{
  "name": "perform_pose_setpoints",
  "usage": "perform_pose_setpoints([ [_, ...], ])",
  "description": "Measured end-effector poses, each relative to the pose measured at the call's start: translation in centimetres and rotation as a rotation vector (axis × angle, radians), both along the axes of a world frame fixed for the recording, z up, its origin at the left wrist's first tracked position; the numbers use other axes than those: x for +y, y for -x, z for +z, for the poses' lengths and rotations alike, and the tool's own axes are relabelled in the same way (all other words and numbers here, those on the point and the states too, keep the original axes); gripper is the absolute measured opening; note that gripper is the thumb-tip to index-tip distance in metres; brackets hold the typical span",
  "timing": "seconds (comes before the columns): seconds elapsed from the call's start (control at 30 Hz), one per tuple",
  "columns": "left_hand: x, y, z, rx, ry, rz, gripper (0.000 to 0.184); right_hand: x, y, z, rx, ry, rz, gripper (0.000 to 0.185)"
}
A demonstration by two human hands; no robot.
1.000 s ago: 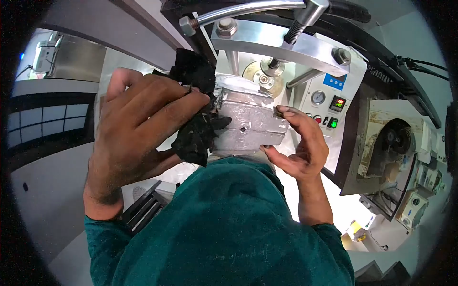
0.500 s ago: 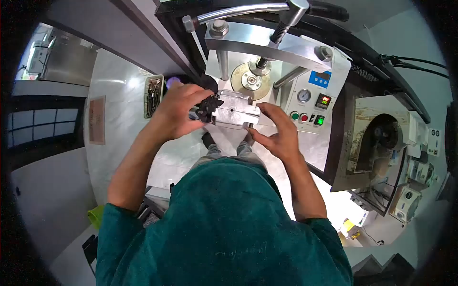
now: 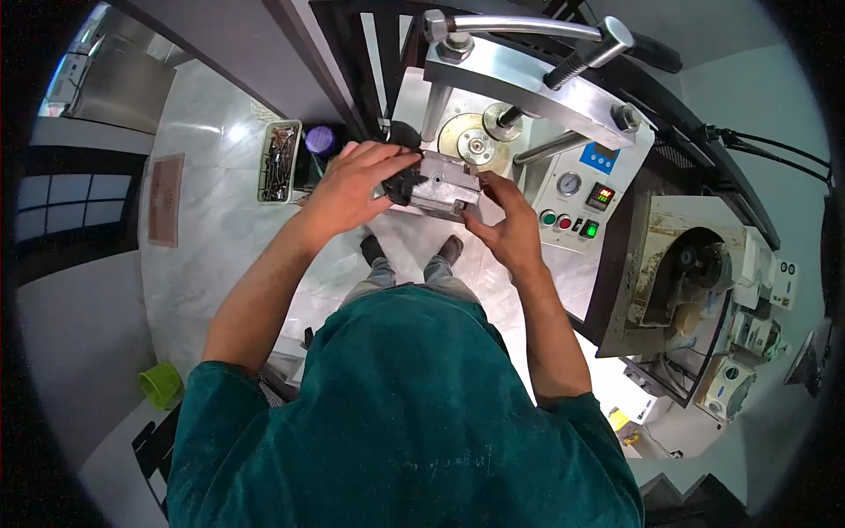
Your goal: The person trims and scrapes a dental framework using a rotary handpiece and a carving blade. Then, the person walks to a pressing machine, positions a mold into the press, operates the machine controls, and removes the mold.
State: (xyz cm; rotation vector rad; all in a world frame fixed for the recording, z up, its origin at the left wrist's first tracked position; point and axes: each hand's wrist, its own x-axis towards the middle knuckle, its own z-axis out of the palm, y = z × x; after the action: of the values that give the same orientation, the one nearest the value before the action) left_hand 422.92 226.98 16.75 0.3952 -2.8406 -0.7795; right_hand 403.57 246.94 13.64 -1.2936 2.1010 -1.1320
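Note:
A grey metal block (image 3: 444,183) with a small hole in its face is held up between both hands, just in front of the press. Black crumpled material (image 3: 403,183) lies against its left side, and my left hand (image 3: 359,187) is closed on that material. On the block's right edge, my right hand (image 3: 505,222) grips with thumb and fingers. Behind the block stands the press, with a round metal plate (image 3: 475,145), a thick steel crossbar (image 3: 532,86) and a lever handle (image 3: 528,28).
The control panel (image 3: 572,198) with a gauge and lit display is right of the press. A basket of metal tools (image 3: 280,163) and a purple-topped container (image 3: 320,140) stand at left. Farther right is a dusty box with a round opening (image 3: 691,268). A green basket (image 3: 161,385) sits lower left.
The block and both hands have moved up and away from my body, toward the press. The block is now tilted. The tool basket and floor at left have come into view.

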Motion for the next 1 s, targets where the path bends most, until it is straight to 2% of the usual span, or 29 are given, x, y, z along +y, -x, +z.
perform_pose_setpoints([
  [0.13,1.6,-0.4,1.3,0.081,0.02,0.044,0.062,0.0,-0.2,0.3,0.015,-0.034,-0.008,0.064],
  [0.3,2.0,-1.2,-0.4,0.182,-0.143,0.131,0.047,0.2,-1.0,0.1,0.006,-0.036,-0.036,0.066],
  [0.4,1.3,-1.0,-0.7,0.204,-0.162,0.038,0.042,0.3,-1.2,0.3,-0.001,-0.043,-0.044,0.067],
  [0.5,0.5,-0.7,0.9,0.085,-0.056,0.007,0.042,0.3,-1.0,0.3,0.005,-0.046,-0.036,0.067],
  [0.6,0.4,0.2,1.6,0.102,-0.04,0.014,0.043,0.3,-0.7,0.7,0.022,-0.058,-0.018,0.066],
  [0.63,0.0,0.5,1.0,0.15,-0.11,-0.04,0.042,0.3,-0.6,0.8,0.028,-0.063,-0.009,0.065],
  [0.73,0.5,1.2,1.7,-0.156,-0.497,0.17,0.051,0.2,-0.6,1.0,0.024,-0.065,-0.007,0.064],
  [0.87,0.2,0.7,0.1,-0.023,-0.323,0.093,0.068,0.5,-0.3,0.8,0.024,-0.032,0.033,0.063],
  [0.93,0.0,0.7,-0.1,0.107,-0.232,0.018,0.068,0.5,-0.4,0.2,0.085,-0.03,0.058,0.063],
  [1.0,0.3,0.4,-0.5,0.182,-0.116,0.051,0.068,0.3,-1.2,2.0,0.185,0.017,0.056,0.064],
])
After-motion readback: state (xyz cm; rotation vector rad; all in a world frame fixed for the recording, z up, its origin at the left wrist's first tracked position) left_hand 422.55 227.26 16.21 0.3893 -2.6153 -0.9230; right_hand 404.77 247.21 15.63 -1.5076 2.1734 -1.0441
